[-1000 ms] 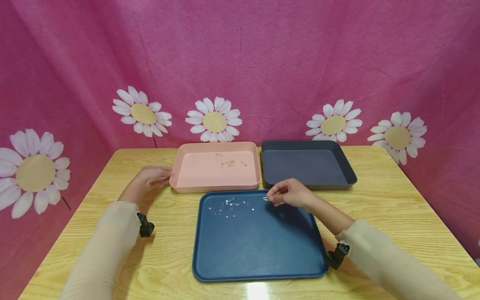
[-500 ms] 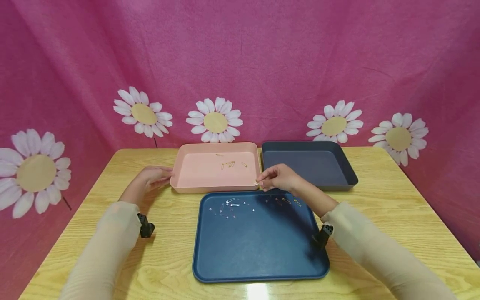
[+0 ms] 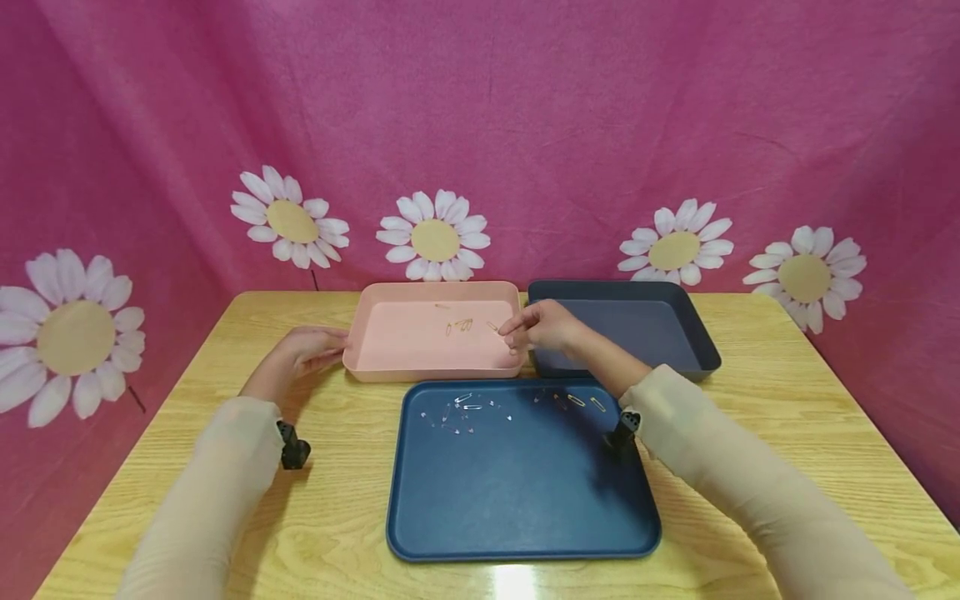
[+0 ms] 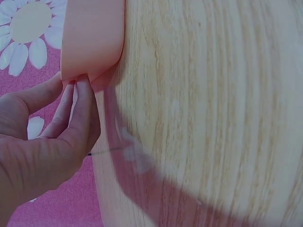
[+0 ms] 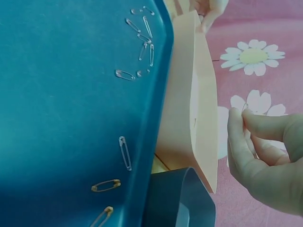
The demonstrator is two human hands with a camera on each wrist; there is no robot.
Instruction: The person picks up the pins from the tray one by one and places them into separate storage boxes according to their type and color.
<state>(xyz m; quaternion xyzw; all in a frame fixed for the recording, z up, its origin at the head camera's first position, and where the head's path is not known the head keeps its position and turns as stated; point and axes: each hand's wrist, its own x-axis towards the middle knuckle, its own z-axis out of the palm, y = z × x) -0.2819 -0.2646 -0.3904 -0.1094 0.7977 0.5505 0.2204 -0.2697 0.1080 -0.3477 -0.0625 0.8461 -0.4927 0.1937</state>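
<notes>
At the pink tray's left wall, my left hand (image 3: 313, 348) grips the pink tray (image 3: 397, 354) between thumb and fingers; the left wrist view shows its fingertips at the tray's end (image 4: 94, 42). Over the right side of that tray is my right hand (image 3: 546, 325). Its thumb and forefinger pinch a safety pin (image 5: 245, 108), of which only a thin bit shows in the right wrist view. Several gold safety pins (image 3: 464, 324) lie inside the pink tray. On the blue tray (image 3: 517, 483) are several silver safety pins (image 3: 472, 407) at left and several gold ones (image 3: 576, 401) at right.
A dark grey tray (image 3: 630, 321) stands at the right of the pink one, under my right wrist. All three trays sit on a wooden table (image 3: 337, 517). A pink cloth (image 3: 555, 142) with daisies hangs behind the table.
My right hand has lifted a gold safety pin off the blue tray and carried it forward and left, over the pink tray. My left hand has stayed at the pink tray's edge.
</notes>
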